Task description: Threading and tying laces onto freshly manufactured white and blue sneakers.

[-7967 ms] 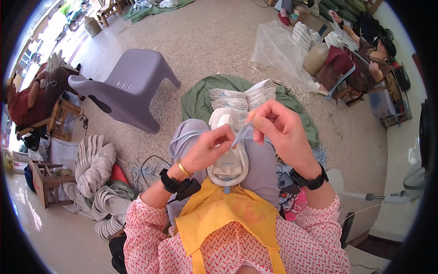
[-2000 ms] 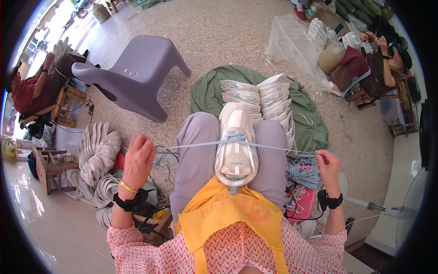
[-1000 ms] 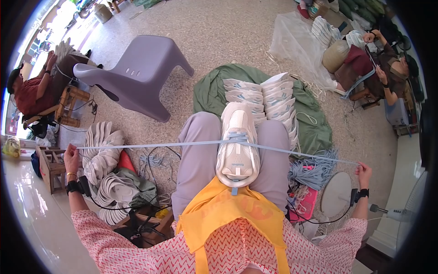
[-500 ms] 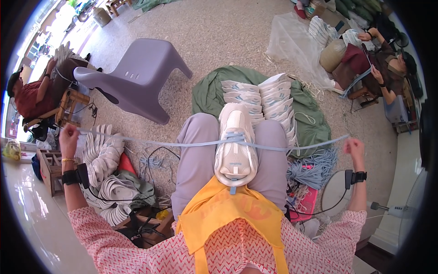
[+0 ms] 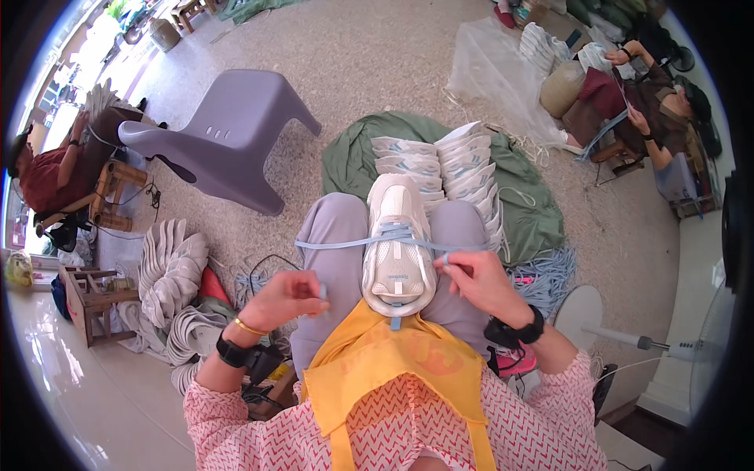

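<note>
A white and beige sneaker upper rests between my thighs, its heel end toward my yellow apron. Through its top eyelets runs a light blue shoelace, with loose lengths reaching out to both sides. My left hand is over my left thigh, fingers closed in a pinch on one end of the lace. Just right of the upper, my right hand pinches the other end between thumb and fingertips. A small blue tab hangs at the heel edge.
Rows of similar uppers lie on a green cloth ahead. More uppers are piled left. Blue laces lie right. A purple chair stands far left. Two people sit at the sides; a white fan is at right.
Both hands have come inward from wide apart to near the upper. The lace, stretched taut across my knees before, now hangs slacker with its ends drawn in.
</note>
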Motion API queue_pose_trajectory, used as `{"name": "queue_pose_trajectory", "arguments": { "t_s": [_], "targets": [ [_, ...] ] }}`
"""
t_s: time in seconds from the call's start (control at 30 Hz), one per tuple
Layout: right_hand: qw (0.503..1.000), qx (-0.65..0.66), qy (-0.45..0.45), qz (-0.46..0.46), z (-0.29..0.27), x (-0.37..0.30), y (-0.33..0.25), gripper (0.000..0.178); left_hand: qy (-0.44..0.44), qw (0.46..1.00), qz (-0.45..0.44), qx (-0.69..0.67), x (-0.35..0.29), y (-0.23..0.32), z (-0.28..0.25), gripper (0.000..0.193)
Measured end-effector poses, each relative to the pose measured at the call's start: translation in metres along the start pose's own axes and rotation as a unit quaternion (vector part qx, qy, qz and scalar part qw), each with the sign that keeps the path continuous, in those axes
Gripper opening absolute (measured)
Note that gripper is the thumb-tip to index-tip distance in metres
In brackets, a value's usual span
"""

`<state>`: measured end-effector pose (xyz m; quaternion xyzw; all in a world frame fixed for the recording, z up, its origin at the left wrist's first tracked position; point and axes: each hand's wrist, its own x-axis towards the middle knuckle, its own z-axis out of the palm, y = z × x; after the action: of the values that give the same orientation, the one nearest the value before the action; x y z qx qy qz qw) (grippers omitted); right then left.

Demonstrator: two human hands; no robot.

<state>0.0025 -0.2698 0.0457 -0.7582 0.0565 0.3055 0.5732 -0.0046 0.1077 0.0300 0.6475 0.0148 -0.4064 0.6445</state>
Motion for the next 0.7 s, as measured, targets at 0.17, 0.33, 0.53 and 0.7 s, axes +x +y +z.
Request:
{"name": "queue_pose_trajectory", "arguments": {
  "t_s": [0.17,0.33,0.53,0.7],
  "targets": [
    [0.911,-0.222,0.188,-0.293,0.007,0.044,-0.007,0.019,0.069,0.996,0.062,-0.017,0.029,0.009,0.020,0.017],
    [0.960,-0.032,0.138,-0.240,0.014,0.060,0.005,0.019,0.083,0.988,0.102,-0.083,0.042,0.018,0.030,0.018],
    [0.974,0.090,0.094,-0.185,0.015,0.059,0.011,0.018,0.111,0.983,0.128,-0.072,0.061,0.008,0.037,0.021],
    [0.973,0.107,0.093,-0.184,0.018,0.060,0.011,0.017,0.136,0.980,0.134,-0.053,0.068,0.014,0.042,0.027]
  ]
}}
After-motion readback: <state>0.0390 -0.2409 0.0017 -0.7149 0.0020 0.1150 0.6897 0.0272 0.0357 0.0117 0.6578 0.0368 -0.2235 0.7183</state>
